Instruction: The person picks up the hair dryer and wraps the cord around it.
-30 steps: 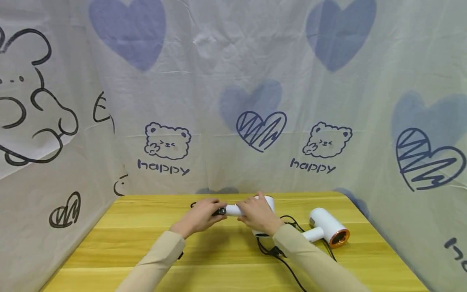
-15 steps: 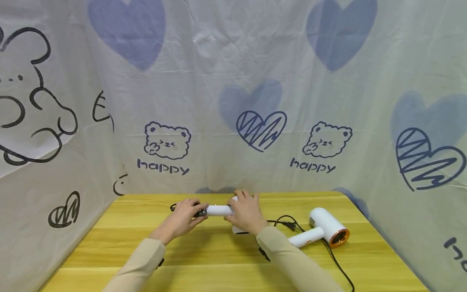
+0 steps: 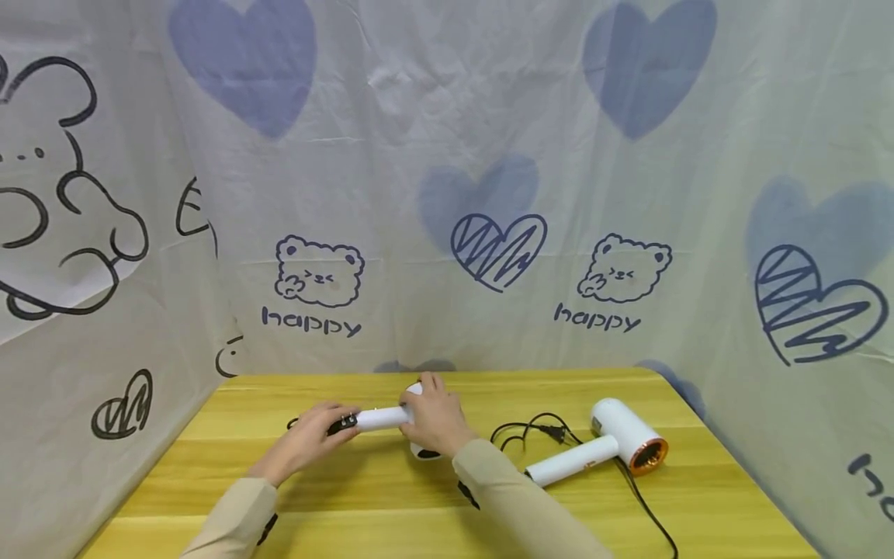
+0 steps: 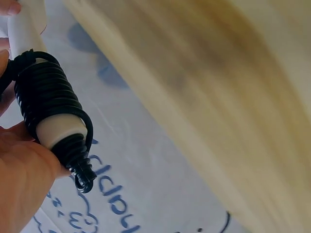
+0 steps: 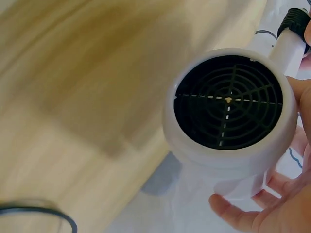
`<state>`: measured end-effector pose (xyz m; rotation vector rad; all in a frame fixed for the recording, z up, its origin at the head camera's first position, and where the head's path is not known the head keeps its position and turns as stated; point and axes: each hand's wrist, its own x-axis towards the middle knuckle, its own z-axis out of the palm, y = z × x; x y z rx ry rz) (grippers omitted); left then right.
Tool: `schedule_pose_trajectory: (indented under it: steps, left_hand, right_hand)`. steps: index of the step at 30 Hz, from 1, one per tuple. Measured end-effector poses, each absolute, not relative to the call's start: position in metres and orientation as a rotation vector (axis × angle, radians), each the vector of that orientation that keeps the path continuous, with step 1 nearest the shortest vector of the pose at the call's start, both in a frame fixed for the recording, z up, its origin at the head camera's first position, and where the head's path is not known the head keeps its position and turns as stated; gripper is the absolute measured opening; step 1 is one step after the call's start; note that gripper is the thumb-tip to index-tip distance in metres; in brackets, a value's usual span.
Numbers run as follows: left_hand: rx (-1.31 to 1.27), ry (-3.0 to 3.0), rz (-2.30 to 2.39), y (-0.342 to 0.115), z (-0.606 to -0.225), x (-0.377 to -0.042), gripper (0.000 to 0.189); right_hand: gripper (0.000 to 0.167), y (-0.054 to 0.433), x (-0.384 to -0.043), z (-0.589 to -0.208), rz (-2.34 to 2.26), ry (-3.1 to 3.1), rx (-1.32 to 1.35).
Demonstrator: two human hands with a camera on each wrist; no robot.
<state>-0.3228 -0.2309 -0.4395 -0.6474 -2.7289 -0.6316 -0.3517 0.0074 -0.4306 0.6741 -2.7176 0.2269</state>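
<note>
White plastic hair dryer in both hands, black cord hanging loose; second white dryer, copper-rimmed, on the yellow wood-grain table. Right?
Not loose: the left wrist view shows the black cord wound in coils around the held white cylindrical handle. The rest stands.

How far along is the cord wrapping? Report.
Done, it seems: the held dryer has its cord coiled round the handle.
In hand: the left hand grips that coiled handle, the right hand the head.
Remaining, probably: the second dryer, its handle bare, lying with loose cord beside it.
</note>
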Motion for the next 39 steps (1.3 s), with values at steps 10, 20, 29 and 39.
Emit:
schedule_pose_trajectory:
  steps: [10, 20, 29, 39]
  left_hand:
    - [-0.636, -2.812, -0.760, -0.259, -0.452, -0.326, 0.041]
    - [-0.649, -2.876, -0.913, -0.272, -0.461, -0.336, 0.042]
    - [-0.635, -2.933, -0.937, -0.277, -0.464, -0.337, 0.048]
    - [-0.626, -3.064, -0.649, -0.264, -0.462, -0.331, 0.081]
  right_hand:
    - [0.032, -0.010, -0.348, -0.444, 0.222, -2.685, 0.727]
    - [0.031, -0.008, -0.343, -0.446, 0.298, -2.696, 0.760]
    - [0.031, -0.004, -0.345, -0.453, 0.300, -2.680, 0.816]
    - [0.037, 0.025, -0.348, -0.447, 0.405, -2.772, 0.874]
